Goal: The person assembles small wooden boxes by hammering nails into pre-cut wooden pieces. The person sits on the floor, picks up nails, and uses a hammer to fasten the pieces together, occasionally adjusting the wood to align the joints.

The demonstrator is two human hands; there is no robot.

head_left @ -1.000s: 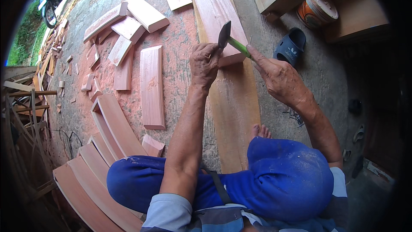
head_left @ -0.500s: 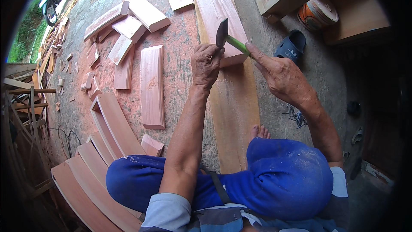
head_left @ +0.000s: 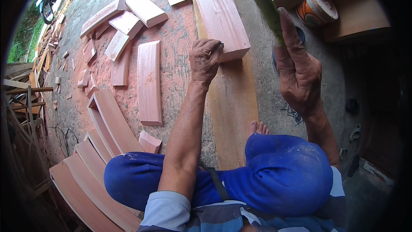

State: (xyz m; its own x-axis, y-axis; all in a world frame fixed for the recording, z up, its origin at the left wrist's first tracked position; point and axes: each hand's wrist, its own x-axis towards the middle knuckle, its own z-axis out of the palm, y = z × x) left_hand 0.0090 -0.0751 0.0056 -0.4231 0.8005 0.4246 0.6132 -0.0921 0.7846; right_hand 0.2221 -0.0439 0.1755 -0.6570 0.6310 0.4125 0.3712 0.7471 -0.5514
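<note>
My right hand [head_left: 300, 77] grips a hammer [head_left: 264, 6] by its green handle, the dark head raised up and to the left above the work. My left hand [head_left: 206, 60] is closed at the near left corner of a long pinkish wooden box piece [head_left: 223, 21]. A small shiny tip, the head of a nail [head_left: 222, 43], shows at its fingers; the rest is hidden. The box piece rests on a long yellowish plank [head_left: 234, 103] lying on the floor between my legs. My bare foot [head_left: 259, 127] is beside the plank.
Loose nails [head_left: 294, 115] lie on the floor at right, below a dark blue clog [head_left: 300, 34] partly behind my hand. Bevelled boards [head_left: 149, 81] and offcuts lie left on sawdust. Curved wooden frames [head_left: 86, 184] stand by my left knee. An orange bucket [head_left: 317, 10] stands at upper right.
My right hand has lifted the hammer from beside my left hand, up and to the right. The left hand stays at the box corner.
</note>
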